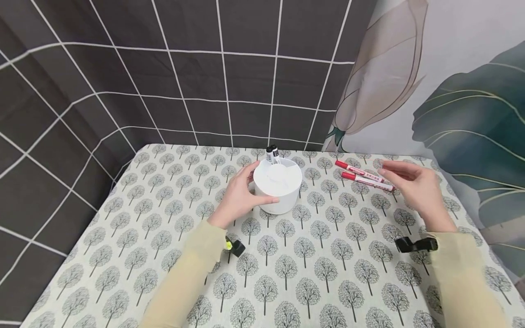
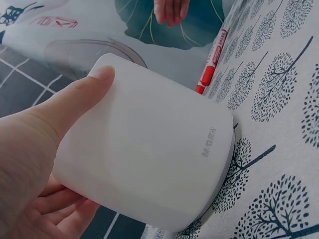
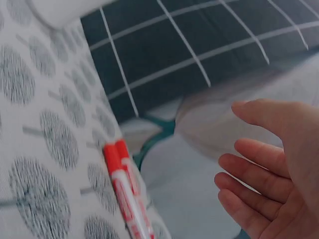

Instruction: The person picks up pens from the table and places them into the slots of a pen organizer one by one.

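Observation:
A round white pen holder [image 1: 277,200] with compartments stands on the cloth. Two black-capped markers [image 1: 272,155] stick up at its back. My left hand [image 1: 243,190] grips the holder from the left, the thumb across its front wall. In the left wrist view the holder's wall [image 2: 144,139] bears small grey lettering. Two red-capped markers lie side by side on the right: a farther one [image 1: 361,171] and a nearer one [image 1: 368,181]. Above their right ends hovers my right hand [image 1: 418,189], fingers parted and nothing held. In the right wrist view its fingers [image 3: 254,174] are loosely bent.
A cloth [image 1: 303,269] with a tree print covers the table. Behind it hangs a dark curtain [image 1: 246,77] with white grid lines. A pale curtain [image 1: 393,105] with large flowers and leaves hangs at the back right. Black straps with small cameras sit on both wrists.

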Motion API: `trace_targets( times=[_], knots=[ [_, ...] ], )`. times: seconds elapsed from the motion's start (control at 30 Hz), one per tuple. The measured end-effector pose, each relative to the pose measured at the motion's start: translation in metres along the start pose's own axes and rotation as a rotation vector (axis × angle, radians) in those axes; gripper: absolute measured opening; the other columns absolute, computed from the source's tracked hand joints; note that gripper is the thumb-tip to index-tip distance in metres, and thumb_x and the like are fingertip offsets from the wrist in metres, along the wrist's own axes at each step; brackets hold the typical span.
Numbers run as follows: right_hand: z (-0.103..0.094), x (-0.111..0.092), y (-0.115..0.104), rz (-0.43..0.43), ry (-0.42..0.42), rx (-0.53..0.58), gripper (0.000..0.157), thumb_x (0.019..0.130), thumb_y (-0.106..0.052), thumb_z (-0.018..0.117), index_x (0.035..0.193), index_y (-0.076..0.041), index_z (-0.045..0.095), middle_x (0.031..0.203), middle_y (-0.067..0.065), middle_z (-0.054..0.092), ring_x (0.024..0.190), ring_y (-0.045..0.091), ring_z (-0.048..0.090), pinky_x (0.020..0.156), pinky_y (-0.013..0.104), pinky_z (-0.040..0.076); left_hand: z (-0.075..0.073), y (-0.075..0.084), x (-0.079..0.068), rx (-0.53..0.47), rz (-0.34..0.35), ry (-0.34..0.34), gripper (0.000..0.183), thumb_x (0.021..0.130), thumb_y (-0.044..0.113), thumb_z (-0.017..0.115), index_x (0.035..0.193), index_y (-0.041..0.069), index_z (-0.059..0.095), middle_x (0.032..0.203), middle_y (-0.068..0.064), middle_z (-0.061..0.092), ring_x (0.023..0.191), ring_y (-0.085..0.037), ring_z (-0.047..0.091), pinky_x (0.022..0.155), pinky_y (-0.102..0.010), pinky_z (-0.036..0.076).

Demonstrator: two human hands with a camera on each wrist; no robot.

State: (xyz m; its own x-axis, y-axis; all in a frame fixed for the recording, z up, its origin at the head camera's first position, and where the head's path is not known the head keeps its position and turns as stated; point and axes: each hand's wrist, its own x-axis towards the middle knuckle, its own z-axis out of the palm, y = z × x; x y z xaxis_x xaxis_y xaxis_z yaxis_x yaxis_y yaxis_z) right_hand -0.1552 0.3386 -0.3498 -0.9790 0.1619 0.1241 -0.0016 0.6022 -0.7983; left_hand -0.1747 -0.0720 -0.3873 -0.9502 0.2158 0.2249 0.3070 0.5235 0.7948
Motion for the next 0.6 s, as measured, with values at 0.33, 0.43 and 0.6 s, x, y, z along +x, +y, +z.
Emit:
trace_targets(
  times=[0.33,0.43,0.6],
  knots=[
    [-0.015,0.007,0.035,0.062,0.006,-0.071,0.054,0.079,-0.047,0.07,0.122,-0.014,0.063,0.114,-0.006,0.063,0.092,-0.006,0.053,0.07,0.009,0.039,-0.002,0.001,-0.001,-0.008,-0.006,-0.012,0.112,0.049,0.062,0.083,0.144,0.029,0.034,0.132,0.003,0.047,0.113,-0.012,0.051,0.094,-0.03,0.043],
    [-0.015,0.008,0.045,0.079,-0.016,-0.115,0.058,0.079,-0.05,0.069,0.124,-0.013,0.062,0.113,-0.003,0.064,0.091,-0.005,0.052,0.071,0.013,0.04,-0.002,0.0,-0.001,0.002,-0.006,-0.011,0.112,0.049,0.063,0.082,0.144,0.029,0.034,0.131,0.003,0.048,0.112,-0.012,0.051,0.094,-0.031,0.043],
    [-0.013,0.011,0.062,0.082,-0.076,-0.19,0.062,0.08,-0.053,0.066,0.126,-0.012,0.06,0.119,0.011,0.061,0.088,-0.005,0.049,0.069,0.019,0.042,-0.002,0.001,-0.001,0.002,0.0,-0.014,0.112,0.05,0.063,0.082,0.144,0.025,0.035,0.13,0.003,0.048,0.112,-0.012,0.051,0.094,-0.032,0.044]
  ],
)
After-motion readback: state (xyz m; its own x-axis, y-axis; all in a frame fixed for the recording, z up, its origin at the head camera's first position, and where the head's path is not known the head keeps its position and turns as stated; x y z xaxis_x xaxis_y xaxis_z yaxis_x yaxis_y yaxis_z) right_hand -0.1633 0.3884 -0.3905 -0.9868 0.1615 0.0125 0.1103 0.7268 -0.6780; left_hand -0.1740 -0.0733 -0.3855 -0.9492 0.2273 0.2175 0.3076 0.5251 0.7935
